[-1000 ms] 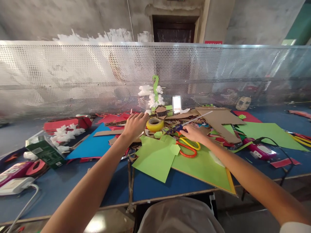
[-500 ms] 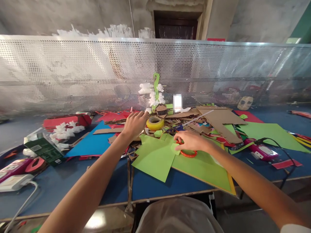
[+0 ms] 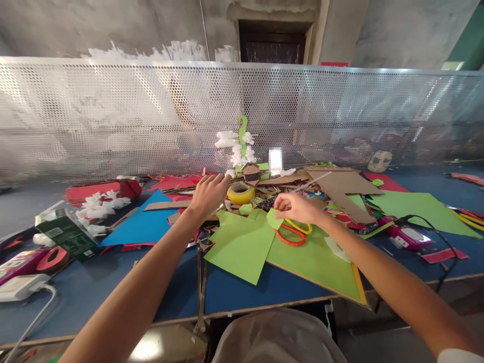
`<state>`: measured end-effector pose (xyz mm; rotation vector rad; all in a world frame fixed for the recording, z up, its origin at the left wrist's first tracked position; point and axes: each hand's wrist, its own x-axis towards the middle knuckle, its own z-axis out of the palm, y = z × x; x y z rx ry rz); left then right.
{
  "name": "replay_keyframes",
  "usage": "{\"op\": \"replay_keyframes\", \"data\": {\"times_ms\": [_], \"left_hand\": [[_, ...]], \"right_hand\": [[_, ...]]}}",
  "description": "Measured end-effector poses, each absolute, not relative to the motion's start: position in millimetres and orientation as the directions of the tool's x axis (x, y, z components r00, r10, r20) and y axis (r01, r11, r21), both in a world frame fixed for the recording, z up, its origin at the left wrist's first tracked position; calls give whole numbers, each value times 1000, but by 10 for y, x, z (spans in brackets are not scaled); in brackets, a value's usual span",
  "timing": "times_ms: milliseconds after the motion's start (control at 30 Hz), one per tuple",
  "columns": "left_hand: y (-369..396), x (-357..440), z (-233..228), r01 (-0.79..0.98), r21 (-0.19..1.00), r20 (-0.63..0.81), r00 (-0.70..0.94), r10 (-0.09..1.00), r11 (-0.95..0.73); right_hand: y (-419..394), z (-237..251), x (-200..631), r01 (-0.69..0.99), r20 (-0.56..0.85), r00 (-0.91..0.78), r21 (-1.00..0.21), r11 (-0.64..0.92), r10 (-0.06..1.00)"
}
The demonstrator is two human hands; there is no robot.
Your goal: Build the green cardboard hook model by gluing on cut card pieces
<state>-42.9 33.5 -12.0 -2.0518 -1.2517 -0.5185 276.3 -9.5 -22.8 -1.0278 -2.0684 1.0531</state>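
My right hand (image 3: pixel 291 206) pinches a small cut piece of light green paper (image 3: pixel 274 220) between thumb and fingers. Just below that hand, a pair of scissors (image 3: pixel 291 238) with orange and yellow handles lies on the green paper; its blades are hidden. My left hand (image 3: pixel 210 192) reaches into the heap left of the yellow tape roll (image 3: pixel 241 193), fingers bent down and tips out of sight. What it grips, if anything, cannot be made out. Beyond the hands stand a small cardboard house (image 3: pixel 251 172) and a green curved strip (image 3: pixel 242 132) with white paper flowers (image 3: pixel 238 154).
Green sheets (image 3: pixel 242 247) overlap in front of me. Left are blue paper (image 3: pixel 138 224), a green box (image 3: pixel 68 233) and white flowers (image 3: pixel 102 205). Right are cut cardboard (image 3: pixel 340 189) and a magenta device (image 3: pixel 406 234) with a black cable. A perforated metal screen (image 3: pixel 151 111) borders the back.
My right hand has come off the scissors and risen slightly, with the small green paper piece in its fingers. The scissors now lie on the green sheet. My left hand has stayed in place.
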Motion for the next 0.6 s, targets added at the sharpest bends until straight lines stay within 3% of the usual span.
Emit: {"op": "replay_keyframes", "data": {"times_ms": [167, 400, 600], "left_hand": [[288, -392, -101, 872, -350, 629, 489, 604, -342], [219, -306, -73, 854, -408, 612, 519, 597, -324], [273, -337, -118, 865, -412, 619, 497, 608, -287]], "right_hand": [[-83, -73, 2821, 267, 266, -431, -875, 404, 862], [12, 332, 2872, 277, 419, -379, -799, 534, 825], [294, 701, 2689, 273, 463, -431, -752, 601, 775]]}}
